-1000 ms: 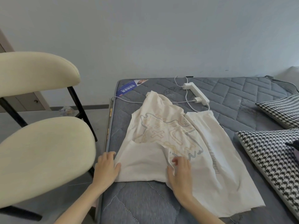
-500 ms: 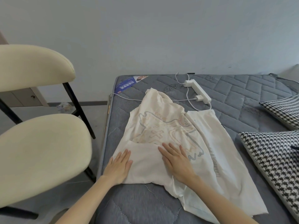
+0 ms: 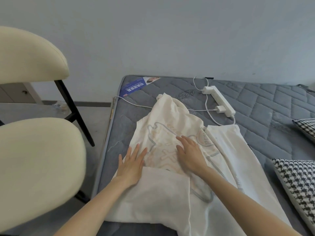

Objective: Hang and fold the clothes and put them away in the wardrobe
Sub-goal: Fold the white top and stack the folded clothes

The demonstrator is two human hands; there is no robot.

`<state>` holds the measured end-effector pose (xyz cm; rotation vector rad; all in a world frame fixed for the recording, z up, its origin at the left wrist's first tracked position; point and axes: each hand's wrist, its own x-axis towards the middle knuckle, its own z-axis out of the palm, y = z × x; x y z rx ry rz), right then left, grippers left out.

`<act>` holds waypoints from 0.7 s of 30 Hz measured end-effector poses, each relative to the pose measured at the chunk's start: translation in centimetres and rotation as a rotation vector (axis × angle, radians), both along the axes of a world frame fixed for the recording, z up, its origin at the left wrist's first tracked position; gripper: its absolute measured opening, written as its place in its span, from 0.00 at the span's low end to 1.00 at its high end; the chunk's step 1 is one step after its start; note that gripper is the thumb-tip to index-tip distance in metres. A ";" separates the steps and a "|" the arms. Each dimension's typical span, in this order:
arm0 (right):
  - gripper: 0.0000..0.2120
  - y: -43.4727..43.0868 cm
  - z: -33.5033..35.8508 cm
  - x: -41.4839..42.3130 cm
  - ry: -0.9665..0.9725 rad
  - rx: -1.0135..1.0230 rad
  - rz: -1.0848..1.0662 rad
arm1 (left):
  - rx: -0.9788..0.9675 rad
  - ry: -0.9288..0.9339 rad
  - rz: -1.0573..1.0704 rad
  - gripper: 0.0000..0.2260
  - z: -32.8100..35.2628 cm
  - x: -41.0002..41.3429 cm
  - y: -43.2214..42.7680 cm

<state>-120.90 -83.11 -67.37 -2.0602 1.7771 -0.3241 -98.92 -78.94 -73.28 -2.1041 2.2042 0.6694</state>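
A cream T-shirt (image 3: 172, 193) with a grey and peach outline print lies spread on the grey quilted mattress (image 3: 265, 106). Its near left part is folded over onto the body. My left hand (image 3: 132, 165) lies flat on the shirt's left side, fingers straight and spread, partly on the fold's edge. My right hand (image 3: 190, 153) presses flat on the printed chest, fingers pointing away from me. Neither hand holds cloth.
A cream chair (image 3: 34, 160) with black legs stands close at the left of the bed. A white power strip (image 3: 219, 101) with cables lies beyond the shirt. Two houndstooth cushions (image 3: 296, 188) sit at the right edge. A blue label (image 3: 134, 86) marks the mattress corner.
Both hands have slid forward along the shirt, from its near hem onto the fold and the printed chest. The view has come closer over the bed.
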 end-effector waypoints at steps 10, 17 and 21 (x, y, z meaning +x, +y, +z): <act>0.20 -12.0 -2.1 -0.3 -0.086 -0.035 -0.157 | -0.314 -0.061 0.122 0.22 -4.3 0.5 -5.1; 0.23 -20.8 -3.9 -0.5 -0.086 -0.044 -0.321 | -0.401 -0.032 0.150 0.25 -5.6 0.5 -6.9; 0.25 -23.5 -5.0 0.5 -0.006 -0.031 -0.445 | -0.427 -0.036 0.147 0.24 -5.8 0.5 -6.9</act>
